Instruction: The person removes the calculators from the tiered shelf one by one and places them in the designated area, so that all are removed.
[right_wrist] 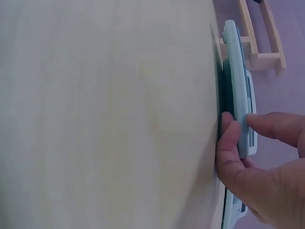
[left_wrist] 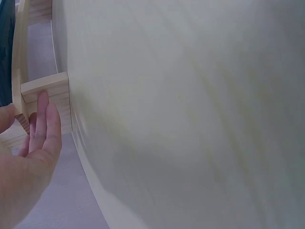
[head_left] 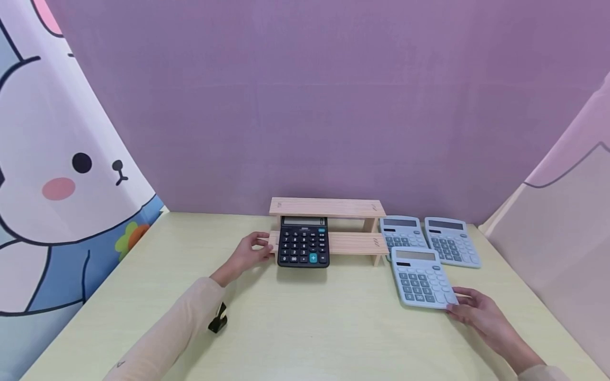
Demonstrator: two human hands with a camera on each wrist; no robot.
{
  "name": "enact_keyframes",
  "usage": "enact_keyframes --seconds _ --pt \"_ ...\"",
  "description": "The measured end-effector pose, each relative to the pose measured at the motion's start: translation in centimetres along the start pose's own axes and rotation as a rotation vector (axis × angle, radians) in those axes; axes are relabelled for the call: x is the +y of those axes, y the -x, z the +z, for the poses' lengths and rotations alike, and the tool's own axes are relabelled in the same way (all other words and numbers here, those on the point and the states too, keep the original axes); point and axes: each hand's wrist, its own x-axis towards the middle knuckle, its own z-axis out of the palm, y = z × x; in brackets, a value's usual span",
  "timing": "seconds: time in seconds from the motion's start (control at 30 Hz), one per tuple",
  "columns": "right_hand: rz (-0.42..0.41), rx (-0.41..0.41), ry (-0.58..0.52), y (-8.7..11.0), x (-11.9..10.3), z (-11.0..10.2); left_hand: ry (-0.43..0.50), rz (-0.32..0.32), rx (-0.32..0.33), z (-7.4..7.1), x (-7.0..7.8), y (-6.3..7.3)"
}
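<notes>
My left hand (head_left: 250,250) grips the left end of the lower board of a small two-tier wooden shelf (head_left: 355,243). In the left wrist view its thumb (left_wrist: 6,117) lies on one side of the board and the fingers reach behind it, near the leg. A black calculator (head_left: 303,243) leans on that lower tier, its top under the upper board. My right hand (head_left: 481,317) pinches the lower right corner of a light blue calculator (head_left: 421,280). In the right wrist view that calculator (right_wrist: 238,86) is lifted off the table, with the thumb on its key side and fingers underneath.
Two more light blue calculators (head_left: 400,225) (head_left: 452,241) lie at the shelf's right, one partly covered by the held one. A small black object (head_left: 218,319) sits by my left sleeve. Purple cloth (head_left: 333,106) hangs behind the pale table (head_left: 305,338).
</notes>
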Motion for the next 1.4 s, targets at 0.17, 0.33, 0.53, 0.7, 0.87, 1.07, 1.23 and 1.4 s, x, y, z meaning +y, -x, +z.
enact_keyframes --seconds 0.17,0.33,0.53,0.7,0.87,1.07,1.23,1.4 --pt "-0.038 0.031 0.111 0.06 -0.09 0.14 -0.004 -0.002 0.005 -0.01 0.14 0.0" --pt "-0.055 0.042 0.125 -0.04 0.04 0.13 -0.001 -0.003 0.006 -0.02 0.02 -0.05" --pt "-0.065 0.039 0.149 -0.1 -0.01 -0.04 -0.003 0.011 0.007 0.03 -0.03 -0.02" --pt "-0.105 0.033 0.193 -0.02 -0.02 -0.14 -0.005 0.003 0.01 0.02 -0.05 -0.08" --pt "-0.122 0.014 0.203 -0.12 -0.01 -0.31 -0.006 0.0 0.012 0.04 0.03 -0.03" --pt "-0.124 -0.025 0.188 -0.51 0.21 -0.69 -0.006 0.005 0.011 0.05 0.23 0.16" --pt "-0.115 -0.055 0.173 -0.51 0.1 -0.8 0.0 0.001 0.016 0.03 0.35 0.19" --pt "-0.081 -0.053 0.169 -0.25 -0.36 -0.68 -0.004 0.004 0.012 0.01 0.28 0.19"
